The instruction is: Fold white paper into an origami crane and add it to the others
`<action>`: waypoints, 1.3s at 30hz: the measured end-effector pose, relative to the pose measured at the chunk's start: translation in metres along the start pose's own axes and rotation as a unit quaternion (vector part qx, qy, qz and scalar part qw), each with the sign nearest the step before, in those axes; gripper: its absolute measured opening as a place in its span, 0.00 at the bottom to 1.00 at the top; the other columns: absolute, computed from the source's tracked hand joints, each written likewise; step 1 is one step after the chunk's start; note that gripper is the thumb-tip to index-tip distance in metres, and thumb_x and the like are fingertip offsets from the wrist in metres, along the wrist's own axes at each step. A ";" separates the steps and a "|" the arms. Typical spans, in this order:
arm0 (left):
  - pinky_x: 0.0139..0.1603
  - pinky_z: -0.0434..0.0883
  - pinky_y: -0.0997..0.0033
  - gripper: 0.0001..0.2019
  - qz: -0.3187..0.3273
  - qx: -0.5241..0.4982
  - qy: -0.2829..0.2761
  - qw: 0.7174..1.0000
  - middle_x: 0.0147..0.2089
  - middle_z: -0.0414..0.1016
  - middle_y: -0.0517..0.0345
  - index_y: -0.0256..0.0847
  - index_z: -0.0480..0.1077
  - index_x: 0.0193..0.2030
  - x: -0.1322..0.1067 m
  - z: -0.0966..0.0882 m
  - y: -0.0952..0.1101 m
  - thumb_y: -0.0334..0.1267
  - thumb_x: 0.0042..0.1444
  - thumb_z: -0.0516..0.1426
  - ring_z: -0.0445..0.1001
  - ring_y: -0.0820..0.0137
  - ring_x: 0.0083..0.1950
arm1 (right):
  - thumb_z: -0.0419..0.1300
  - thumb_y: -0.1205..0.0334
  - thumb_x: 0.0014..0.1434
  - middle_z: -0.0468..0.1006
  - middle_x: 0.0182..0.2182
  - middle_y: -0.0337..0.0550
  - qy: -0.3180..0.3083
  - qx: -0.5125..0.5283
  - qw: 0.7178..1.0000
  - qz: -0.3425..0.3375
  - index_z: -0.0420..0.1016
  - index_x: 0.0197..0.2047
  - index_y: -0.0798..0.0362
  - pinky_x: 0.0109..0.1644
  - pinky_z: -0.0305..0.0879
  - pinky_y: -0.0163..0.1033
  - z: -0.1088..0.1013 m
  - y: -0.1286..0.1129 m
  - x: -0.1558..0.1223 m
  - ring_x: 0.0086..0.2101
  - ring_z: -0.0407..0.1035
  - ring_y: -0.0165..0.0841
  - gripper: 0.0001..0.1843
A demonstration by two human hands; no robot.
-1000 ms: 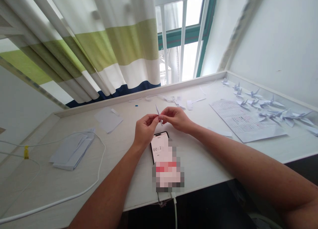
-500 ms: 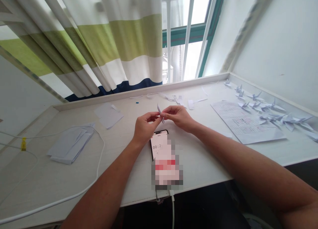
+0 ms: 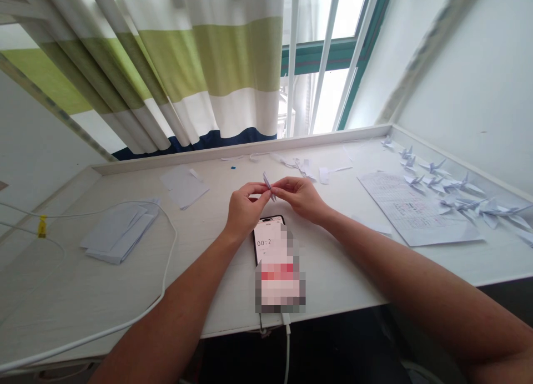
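A small folded piece of white paper (image 3: 267, 180) stands nearly upright between my hands, above the table. My left hand (image 3: 246, 205) pinches it from the left, thumb and fingers closed on its lower part. From the right, my right hand (image 3: 300, 196) grips the same paper with thumb and index finger, the fingertips of both hands almost meeting. Its lower folds are partly hidden behind my fingers. Just below my hands a phone (image 3: 268, 234) lies face up, showing a timer, its lower part blurred out.
Several folded paper cranes (image 3: 433, 181) stand at the right, beside and on a printed sheet (image 3: 400, 206). Paper stacks (image 3: 120, 234) and loose sheets (image 3: 183, 185) lie at the left. A white cable (image 3: 169, 262) loops over the table (image 3: 225, 284). Paper scraps (image 3: 306, 167) lie near the back edge.
The view has shifted slightly. Both hands keep their pinch on the folded paper, which leans a little more to the left at its top.
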State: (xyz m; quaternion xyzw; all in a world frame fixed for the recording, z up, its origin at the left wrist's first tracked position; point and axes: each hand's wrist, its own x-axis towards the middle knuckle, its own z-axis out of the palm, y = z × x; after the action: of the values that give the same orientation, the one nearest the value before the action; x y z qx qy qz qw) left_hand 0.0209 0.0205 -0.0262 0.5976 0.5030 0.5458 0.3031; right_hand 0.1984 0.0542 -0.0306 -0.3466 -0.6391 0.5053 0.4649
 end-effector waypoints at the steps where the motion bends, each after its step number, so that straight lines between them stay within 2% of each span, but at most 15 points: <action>1: 0.42 0.78 0.66 0.05 -0.002 0.002 0.000 1.000 0.45 0.86 0.49 0.41 0.84 0.35 0.000 0.000 0.001 0.39 0.56 0.68 0.83 0.60 0.46 | 0.75 0.48 0.56 0.87 0.38 0.45 -0.003 0.008 1.000 0.002 0.85 0.40 0.52 0.52 0.73 0.45 0.000 0.000 0.000 0.40 0.79 0.37 0.17; 5: 0.43 0.79 0.62 0.07 -0.033 0.010 0.001 0.999 0.41 0.87 0.50 0.41 0.85 0.39 -0.001 -0.001 0.004 0.40 0.56 0.69 0.84 0.60 0.42 | 0.76 0.47 0.54 0.87 0.37 0.45 -0.010 0.022 1.000 0.014 0.86 0.39 0.53 0.51 0.74 0.45 -0.002 -0.001 0.000 0.38 0.79 0.36 0.18; 8: 0.42 0.79 0.61 0.05 -0.036 0.030 0.002 0.999 0.41 0.88 0.50 0.41 0.85 0.38 -0.001 -0.001 0.005 0.38 0.56 0.69 0.84 0.60 0.38 | 0.76 0.47 0.54 0.87 0.35 0.45 -0.011 0.026 0.999 0.029 0.86 0.39 0.53 0.49 0.74 0.45 -0.003 -0.001 0.000 0.37 0.78 0.36 0.19; 12: 0.43 0.79 0.62 0.02 -0.012 0.027 0.007 1.000 0.40 0.88 0.51 0.43 0.85 0.34 -0.001 0.000 0.001 0.35 0.56 0.68 0.84 0.60 0.39 | 0.74 0.46 0.55 0.87 0.37 0.46 -0.004 -0.028 1.000 0.014 0.87 0.38 0.52 0.49 0.74 0.45 -0.002 -0.001 -0.001 0.38 0.79 0.37 0.18; 16: 0.43 0.78 0.61 0.03 -0.018 0.039 0.012 0.999 0.40 0.87 0.52 0.42 0.85 0.35 -0.001 0.001 -0.002 0.35 0.57 0.67 0.84 0.60 0.38 | 0.73 0.47 0.57 0.87 0.37 0.46 0.007 -0.068 0.998 0.004 0.86 0.38 0.52 0.50 0.75 0.47 0.000 -0.002 0.000 0.39 0.80 0.39 0.16; 21: 0.43 0.78 0.63 0.03 -0.018 0.027 0.023 0.999 0.38 0.87 0.52 0.42 0.84 0.35 -0.001 0.001 0.001 0.33 0.55 0.67 0.83 0.61 0.37 | 0.75 0.47 0.55 0.87 0.37 0.47 0.026 -0.070 0.997 0.005 0.85 0.38 0.52 0.50 0.77 0.48 0.003 -0.003 -0.001 0.40 0.81 0.40 0.17; 27: 0.44 0.79 0.63 0.04 -0.029 0.004 0.024 0.999 0.39 0.86 0.51 0.39 0.83 0.35 -0.002 0.001 0.006 0.32 0.54 0.65 0.83 0.62 0.39 | 0.76 0.45 0.52 0.88 0.37 0.47 0.006 -0.036 0.999 0.010 0.86 0.39 0.52 0.50 0.77 0.48 0.005 -0.007 -0.003 0.40 0.81 0.41 0.20; 33: 0.47 0.80 0.62 0.05 -0.019 -0.030 0.032 0.999 0.40 0.86 0.50 0.40 0.83 0.37 -0.003 0.002 0.007 0.37 0.57 0.67 0.83 0.61 0.44 | 0.74 0.43 0.55 0.87 0.36 0.46 0.043 -0.045 0.998 -0.027 0.86 0.36 0.51 0.49 0.77 0.48 0.005 -0.011 -0.004 0.38 0.80 0.38 0.19; 39: 0.46 0.80 0.62 0.05 -0.018 -0.053 0.036 0.998 0.38 0.84 0.52 0.40 0.80 0.36 -0.002 0.003 0.004 0.37 0.56 0.67 0.82 0.63 0.40 | 0.76 0.46 0.53 0.85 0.34 0.45 0.064 -0.023 0.997 -0.024 0.82 0.35 0.51 0.49 0.77 0.49 0.007 -0.008 -0.002 0.37 0.79 0.38 0.18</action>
State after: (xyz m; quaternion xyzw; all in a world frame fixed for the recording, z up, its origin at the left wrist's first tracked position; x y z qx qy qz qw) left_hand 0.0252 0.0178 -0.0240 0.5514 0.4948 0.5874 0.3257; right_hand 0.1928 0.0480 -0.0235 -0.3731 -0.6277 0.4559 0.5089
